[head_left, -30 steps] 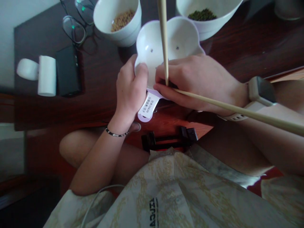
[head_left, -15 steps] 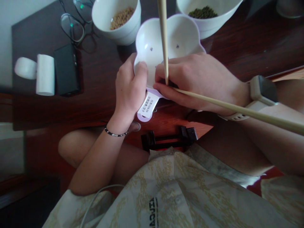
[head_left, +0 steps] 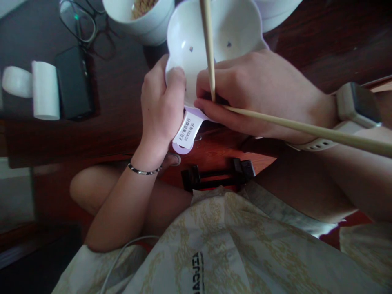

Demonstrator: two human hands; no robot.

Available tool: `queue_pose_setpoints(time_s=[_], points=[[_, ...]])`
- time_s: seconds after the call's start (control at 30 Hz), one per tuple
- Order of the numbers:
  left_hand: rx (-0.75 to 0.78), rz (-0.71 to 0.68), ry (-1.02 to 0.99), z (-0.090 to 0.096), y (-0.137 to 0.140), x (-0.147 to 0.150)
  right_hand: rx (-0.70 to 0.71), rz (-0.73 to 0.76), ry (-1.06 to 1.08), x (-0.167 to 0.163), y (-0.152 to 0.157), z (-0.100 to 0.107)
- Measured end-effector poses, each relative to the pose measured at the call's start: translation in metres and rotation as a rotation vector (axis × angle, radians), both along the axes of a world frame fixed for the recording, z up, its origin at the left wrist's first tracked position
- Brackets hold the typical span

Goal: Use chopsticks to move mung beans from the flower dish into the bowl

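My left hand (head_left: 163, 104) grips the left edge of a white, lavender-rimmed scalloped bowl (head_left: 241, 24), its thumb inside the rim. The bowl's short handle carries a white paper label (head_left: 187, 128) with printed characters. Closed around two pale wooden chopsticks (head_left: 206, 36), my right hand (head_left: 245, 92) reaches over the bowl's near right side. One stick points up across the bowl; the other chopstick (head_left: 306, 128) runs right beneath my wrist. Small dark specks (head_left: 228, 44) show on the bowl's inner wall. The chopstick tips and part of the bowl's bottom are hidden behind my right fingers.
Behind the scalloped bowl stand a white bowl of tan grains (head_left: 143, 8) and another white bowl (head_left: 277, 14), cut off by the frame. Left on the dark table lie a black box (head_left: 75, 83), a white cylinder (head_left: 45, 90) and eyeglasses (head_left: 78, 22). A black bar-like object (head_left: 217, 175) sits below.
The view has shifted, so the table objects appear higher and further left, and the green contents of the right-hand bowl have left the frame. Both hands keep their grips.
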State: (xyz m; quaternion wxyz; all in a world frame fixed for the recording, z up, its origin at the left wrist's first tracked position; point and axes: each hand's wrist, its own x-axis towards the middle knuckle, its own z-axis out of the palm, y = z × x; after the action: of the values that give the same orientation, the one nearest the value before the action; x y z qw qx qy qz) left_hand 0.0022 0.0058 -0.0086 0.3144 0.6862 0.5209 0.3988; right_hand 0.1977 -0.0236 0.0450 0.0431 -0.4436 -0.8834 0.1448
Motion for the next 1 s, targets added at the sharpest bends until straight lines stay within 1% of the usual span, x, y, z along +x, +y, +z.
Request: queue_pose_setpoints(time_s=[0.23,0.33,0.6,0.87,1.0], points=[[-0.021,0.005,0.016,0.003,-0.002,0.000,0.010,0.002,-0.018,0.000,0.001,0.000],[-0.029,0.012,0.017,0.002,-0.003,-0.001,-0.008,0.012,-0.019,0.000,0.001,0.002],[-0.002,0.012,0.044,-0.004,-0.003,-0.003,0.042,0.016,0.036,0.002,-0.001,-0.002],[0.021,-0.001,0.041,-0.008,-0.003,-0.005,-0.012,-0.012,0.056,-0.001,-0.002,0.000],[0.040,0.027,0.042,-0.011,-0.002,-0.004,-0.015,-0.023,0.044,0.000,-0.001,0.000]])
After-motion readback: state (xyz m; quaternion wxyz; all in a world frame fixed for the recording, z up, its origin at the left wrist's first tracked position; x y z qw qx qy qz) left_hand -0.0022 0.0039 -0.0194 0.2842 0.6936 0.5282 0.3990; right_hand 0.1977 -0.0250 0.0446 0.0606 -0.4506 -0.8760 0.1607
